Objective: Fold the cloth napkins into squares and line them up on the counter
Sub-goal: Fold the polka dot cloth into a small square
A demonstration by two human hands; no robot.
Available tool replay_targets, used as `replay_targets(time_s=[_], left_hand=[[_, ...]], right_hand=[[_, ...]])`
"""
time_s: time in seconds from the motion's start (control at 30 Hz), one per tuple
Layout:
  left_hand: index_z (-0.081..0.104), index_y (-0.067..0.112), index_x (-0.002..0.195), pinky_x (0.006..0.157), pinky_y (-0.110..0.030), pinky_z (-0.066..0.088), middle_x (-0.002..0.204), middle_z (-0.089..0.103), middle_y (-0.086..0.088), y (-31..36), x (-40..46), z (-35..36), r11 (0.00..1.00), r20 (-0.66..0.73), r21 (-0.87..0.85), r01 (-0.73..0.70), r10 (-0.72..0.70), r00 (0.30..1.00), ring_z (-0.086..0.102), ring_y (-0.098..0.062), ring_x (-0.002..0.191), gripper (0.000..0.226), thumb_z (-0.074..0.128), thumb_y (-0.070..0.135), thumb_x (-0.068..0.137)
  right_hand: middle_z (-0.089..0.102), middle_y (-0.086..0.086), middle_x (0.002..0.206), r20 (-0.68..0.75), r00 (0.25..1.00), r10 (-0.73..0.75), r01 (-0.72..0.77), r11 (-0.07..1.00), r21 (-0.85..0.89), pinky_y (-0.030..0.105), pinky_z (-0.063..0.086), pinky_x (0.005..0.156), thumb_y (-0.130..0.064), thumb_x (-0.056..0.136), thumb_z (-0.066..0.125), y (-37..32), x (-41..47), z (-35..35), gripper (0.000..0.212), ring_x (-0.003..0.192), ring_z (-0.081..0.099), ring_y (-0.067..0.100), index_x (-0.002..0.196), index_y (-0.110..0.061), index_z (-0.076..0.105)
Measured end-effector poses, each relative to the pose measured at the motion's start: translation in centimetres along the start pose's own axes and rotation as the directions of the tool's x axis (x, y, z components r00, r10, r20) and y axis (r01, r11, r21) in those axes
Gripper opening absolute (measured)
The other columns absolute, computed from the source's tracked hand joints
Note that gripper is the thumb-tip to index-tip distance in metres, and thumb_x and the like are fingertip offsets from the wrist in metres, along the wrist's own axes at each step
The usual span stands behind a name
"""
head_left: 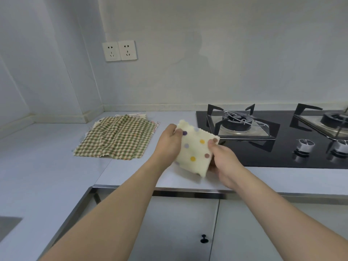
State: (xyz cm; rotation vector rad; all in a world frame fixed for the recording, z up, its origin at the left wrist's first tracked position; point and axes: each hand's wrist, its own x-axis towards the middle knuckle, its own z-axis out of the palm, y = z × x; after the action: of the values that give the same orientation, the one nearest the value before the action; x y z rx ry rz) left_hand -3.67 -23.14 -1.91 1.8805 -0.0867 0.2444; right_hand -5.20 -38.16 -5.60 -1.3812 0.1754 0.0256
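Note:
A cream napkin with coloured polka dots (195, 150), folded to a small square, hangs just above the counter (56, 166) between both hands. My left hand (168, 143) pinches its upper left edge, thumb on top. My right hand (224, 162) pinches its right corner and lower right side. To the left, a green and orange checked napkin (116, 137) lies spread and wrinkled on the counter, on top of other napkins whose edges peek out behind it.
A black glass gas hob (263, 153) with two burners and knobs sits just right of the hands. The wall corner and two sockets (119, 50) are behind. Cabinet doors (178, 228) lie below the counter's front edge; a sink corner shows at far left.

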Motion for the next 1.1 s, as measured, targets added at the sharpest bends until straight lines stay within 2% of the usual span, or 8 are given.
replay_targets(time_s=[0.1,0.2,0.37,0.5,0.6,0.73,0.97,1.1], left_hand=[[0.046,0.019,0.083,0.058,-0.029,0.041,0.081,0.051,0.007,-0.1,2.5,0.0,0.998,-0.013,-0.046,0.035,-0.036,0.999,0.049,-0.015,0.068,0.016,0.037,0.018,0.097],[0.045,0.016,0.094,0.055,-0.032,0.042,0.074,0.050,0.007,-1.4,5.8,0.8,0.997,-0.075,0.073,-0.015,0.020,0.997,0.049,-0.012,0.059,0.016,0.032,0.023,0.099],[0.041,0.016,0.094,0.059,-0.031,0.036,0.076,0.055,0.018,-1.5,11.3,3.0,0.993,-0.083,0.109,0.049,-0.040,0.996,0.050,-0.013,0.067,0.021,0.031,0.034,0.101],[0.042,0.014,0.100,0.064,-0.032,0.040,0.100,0.063,0.010,4.2,14.0,3.1,0.990,0.001,0.081,0.116,-0.116,0.993,0.053,-0.015,0.075,0.023,0.029,0.032,0.103],[0.041,0.015,0.102,0.065,-0.032,0.042,0.098,0.061,0.013,12.0,14.6,3.1,0.987,0.074,0.107,0.117,-0.125,0.989,0.055,-0.015,0.076,0.021,0.027,0.031,0.104],[0.038,0.018,0.103,0.074,-0.037,0.050,0.098,0.061,0.017,21.7,14.4,4.6,0.984,0.176,0.180,-0.007,-0.025,0.984,0.060,-0.024,0.085,0.019,0.027,0.033,0.104],[0.034,0.018,0.102,0.068,-0.036,0.046,0.098,0.058,0.016,33.7,15.7,14.5,0.944,0.304,0.165,-0.285,0.226,0.926,0.059,-0.024,0.079,0.016,0.027,0.032,0.104],[0.033,0.018,0.100,0.064,-0.034,0.040,0.094,0.059,0.015,39.1,15.2,22.5,0.906,0.347,0.169,-0.388,0.314,0.884,0.058,-0.025,0.076,0.017,0.026,0.032,0.104]], right_hand=[[0.065,0.003,0.099,-0.101,0.988,-0.121,0.110,0.988,-0.106,0.040,0.054,0.083,-0.038,0.102,0.039,-1.9,2.5,0.9,0.030,0.087,0.061,0.018,0.100,-0.015,0.059],[0.058,0.001,0.095,-0.201,0.950,-0.240,0.182,0.946,-0.269,0.036,0.052,0.077,-0.042,0.102,0.032,-3.3,6.6,2.3,0.036,0.088,0.057,0.020,0.106,-0.012,0.052],[0.056,0.002,0.093,-0.227,0.895,-0.385,0.215,0.816,-0.537,0.038,0.046,0.081,-0.043,0.102,0.025,-6.1,11.7,3.3,0.039,0.088,0.055,0.023,0.101,-0.011,0.047],[0.051,-0.004,0.081,-0.236,0.897,-0.374,0.183,0.800,-0.572,0.027,0.038,0.060,-0.039,0.103,0.027,-12.9,11.6,2.7,0.033,0.072,0.050,0.009,0.099,-0.011,0.044],[0.049,-0.004,0.076,-0.325,0.875,-0.358,0.118,0.809,-0.576,0.027,0.036,0.057,-0.038,0.103,0.028,-19.4,9.0,1.6,0.033,0.068,0.048,0.011,0.100,-0.010,0.045],[0.052,-0.001,0.079,-0.486,0.820,-0.301,0.029,0.871,-0.491,0.032,0.040,0.060,-0.039,0.103,0.027,-27.5,5.9,-1.7,0.034,0.070,0.051,0.015,0.102,-0.010,0.046],[0.051,-0.003,0.081,-0.611,0.689,-0.390,0.071,0.875,-0.479,0.033,0.039,0.062,-0.036,0.104,0.027,-36.8,3.4,-12.8,0.029,0.074,0.051,0.015,0.102,-0.013,0.044],[0.049,-0.007,0.083,-0.651,0.642,-0.405,0.110,0.889,-0.445,0.021,0.036,0.053,-0.033,0.105,0.027,-40.5,2.1,-21.5,0.026,0.072,0.050,0.005,0.106,-0.014,0.044]])
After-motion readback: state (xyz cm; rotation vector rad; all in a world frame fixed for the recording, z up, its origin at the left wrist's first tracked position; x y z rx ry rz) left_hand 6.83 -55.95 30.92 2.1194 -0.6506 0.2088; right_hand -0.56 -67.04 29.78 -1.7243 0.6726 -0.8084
